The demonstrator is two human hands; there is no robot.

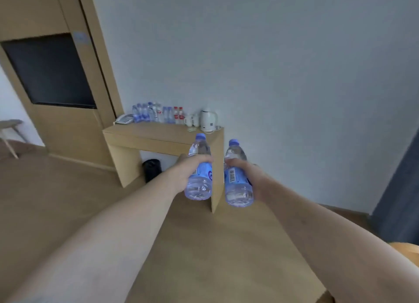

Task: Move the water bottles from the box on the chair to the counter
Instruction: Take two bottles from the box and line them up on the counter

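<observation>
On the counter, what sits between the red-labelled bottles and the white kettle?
In the head view, white cups stand between the red-labelled bottles and the kettle.

One head-worn view looks forward and down along both outstretched arms; the table (158, 132) stands beyond the hands.

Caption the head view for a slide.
Left hand and right hand each carry a water bottle toward the bottle-lined counter.
</observation>
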